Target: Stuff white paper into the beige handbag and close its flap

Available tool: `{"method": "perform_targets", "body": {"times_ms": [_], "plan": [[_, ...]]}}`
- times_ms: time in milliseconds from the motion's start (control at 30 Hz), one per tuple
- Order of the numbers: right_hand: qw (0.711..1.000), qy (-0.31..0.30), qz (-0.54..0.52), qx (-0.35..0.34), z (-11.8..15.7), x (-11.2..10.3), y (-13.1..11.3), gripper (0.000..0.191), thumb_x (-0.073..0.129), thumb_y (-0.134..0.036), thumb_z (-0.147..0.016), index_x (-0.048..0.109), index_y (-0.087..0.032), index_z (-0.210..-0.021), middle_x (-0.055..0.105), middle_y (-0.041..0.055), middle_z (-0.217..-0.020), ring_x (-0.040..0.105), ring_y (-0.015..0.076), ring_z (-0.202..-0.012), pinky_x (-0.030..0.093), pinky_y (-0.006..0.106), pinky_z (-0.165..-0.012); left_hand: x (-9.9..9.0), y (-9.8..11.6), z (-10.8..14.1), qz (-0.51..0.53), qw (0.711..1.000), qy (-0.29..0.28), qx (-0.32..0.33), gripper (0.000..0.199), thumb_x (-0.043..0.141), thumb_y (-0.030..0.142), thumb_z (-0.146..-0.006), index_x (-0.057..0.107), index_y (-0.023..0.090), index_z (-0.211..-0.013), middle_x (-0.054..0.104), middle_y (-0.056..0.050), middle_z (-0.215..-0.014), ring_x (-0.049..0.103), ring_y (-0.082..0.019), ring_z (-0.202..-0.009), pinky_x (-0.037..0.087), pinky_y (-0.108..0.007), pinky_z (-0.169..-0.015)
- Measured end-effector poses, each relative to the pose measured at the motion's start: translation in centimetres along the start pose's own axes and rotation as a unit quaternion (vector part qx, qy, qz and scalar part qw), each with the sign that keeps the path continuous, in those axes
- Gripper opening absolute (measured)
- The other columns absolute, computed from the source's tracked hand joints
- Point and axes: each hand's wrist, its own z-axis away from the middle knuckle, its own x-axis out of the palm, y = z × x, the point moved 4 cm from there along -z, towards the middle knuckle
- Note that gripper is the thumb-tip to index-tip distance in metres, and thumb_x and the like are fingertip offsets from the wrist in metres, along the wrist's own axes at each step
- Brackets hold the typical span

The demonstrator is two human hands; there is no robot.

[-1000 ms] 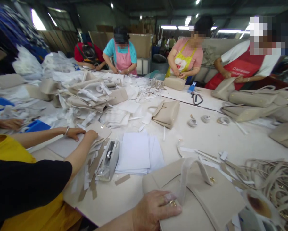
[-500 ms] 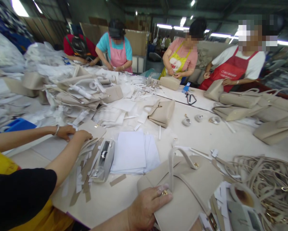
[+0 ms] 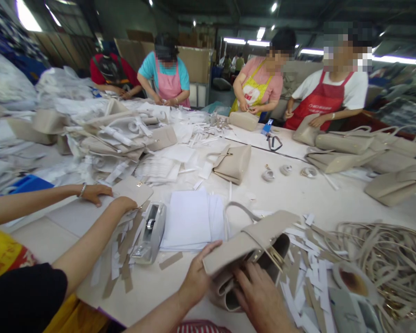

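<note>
A beige handbag point(image 3: 251, 240) stands tilted in front of me, its flap raised and its dark inside partly showing. My left hand point(image 3: 199, 273) grips the left edge of the flap, thumb and fingers on either side. At the bag's opening is my right hand point(image 3: 259, 291), its fingertips reaching inside, where they are partly hidden; what they touch cannot be made out. The bag's handle point(image 3: 240, 207) arches up behind the flap. Behind my left hand lies a stack of white paper point(image 3: 189, 219), with a grey tape dispenser point(image 3: 150, 231) beside it.
Beige straps point(image 3: 377, 249) and another dispenser point(image 3: 353, 310) lie right, near paper strips point(image 3: 322, 286). A co-worker's arms point(image 3: 90, 236) reach in from the left. Another bag point(image 3: 232, 164) stands mid-table. Bags and wrapping are heaped left; several people work across the table.
The bag has been turned and its flap lifted, showing the inside. My left hand moved from the clasp to the flap edge. My right hand has come into view at the opening.
</note>
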Motion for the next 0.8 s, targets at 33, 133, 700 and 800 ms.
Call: {"method": "perform_targets", "body": {"times_ms": [33,133,700,800], "plan": [[1.0,-0.006,-0.009,0.001,0.0,0.1,0.0,0.034,0.056,-0.023,-0.081,0.051,-0.022,-0.115,0.058,0.0064,-0.11,0.055,0.021,-0.097,0.048,0.039,-0.081,-0.3,-0.6,-0.5,0.04,0.998,0.029,-0.042,0.041,0.059,0.034,-0.078,0.057,0.018,-0.116,0.064,-0.01,-0.112,0.059,-0.025,-0.103,0.045,-0.038,-0.094],[0.998,-0.009,-0.056,0.024,0.1,0.3,0.4,0.046,0.059,-0.017,-0.075,0.045,-0.021,-0.119,0.06,0.0067,-0.104,0.055,0.0229,-0.095,0.048,0.039,-0.081,-1.7,-2.6,-1.3,0.103,0.983,0.092,-0.122,0.049,0.057,0.036,-0.08,0.045,0.019,-0.123,0.063,-0.012,-0.111,0.062,-0.025,-0.096,0.049,-0.043,-0.086],[0.972,-0.183,-0.134,0.061,-3.2,-0.7,0.1,0.011,0.06,-0.023,-0.069,0.067,-0.028,-0.077,0.057,-0.0002,-0.079,0.054,0.0164,-0.079,0.037,0.028,-0.071,1.8,1.3,2.7,-0.5,0.838,-0.152,0.159,0.03,0.065,0.022,-0.068,0.065,0.028,-0.097,0.053,-0.007,-0.129,0.032,-0.034,-0.129,0.002,-0.058,-0.109],[0.964,-0.179,-0.182,0.079,-3.8,-0.6,0.5,0.015,0.059,-0.017,-0.065,0.064,-0.027,-0.074,0.058,-0.0032,-0.075,0.055,0.0132,-0.075,0.035,0.024,-0.066,1.7,1.0,2.3,-0.518,0.83,-0.14,0.153,0.03,0.061,0.015,-0.068,0.065,0.028,-0.094,0.057,-0.005,-0.122,0.037,-0.031,-0.125,0.004,-0.056,-0.109]]}}
